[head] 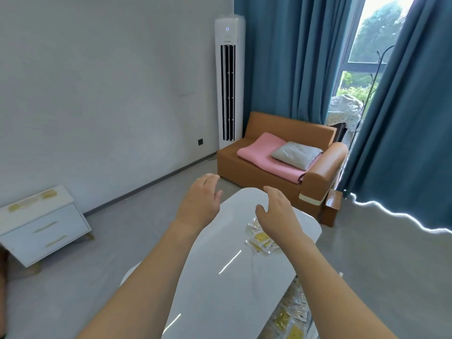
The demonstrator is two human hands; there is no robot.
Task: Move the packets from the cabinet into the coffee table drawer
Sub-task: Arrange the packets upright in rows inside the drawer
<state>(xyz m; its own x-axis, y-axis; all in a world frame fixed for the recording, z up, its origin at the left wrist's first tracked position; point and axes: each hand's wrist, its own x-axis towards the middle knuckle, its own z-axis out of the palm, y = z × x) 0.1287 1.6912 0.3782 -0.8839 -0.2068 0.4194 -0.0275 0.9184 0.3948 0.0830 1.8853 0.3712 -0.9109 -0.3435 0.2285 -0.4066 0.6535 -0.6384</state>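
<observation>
A small heap of yellow-and-clear packets (259, 241) lies on the glossy white coffee table (220, 277), right of its middle. More packets (291, 316) fill the open drawer under the table's right side. My right hand (276, 214) hovers just above the heap with relaxed fingers, holding nothing. My left hand (200, 201) hangs over the table's far left edge, fingers loosely curved and empty. The white two-drawer cabinet (41, 226) stands by the left wall with yellowish packets (29, 201) on its top.
A brown sofa (288, 172) with a pink mat and grey cushion stands beyond the table. A tall white air conditioner (228, 81) is in the corner beside blue curtains (403, 143). Grey floor lies between the table and the cabinet.
</observation>
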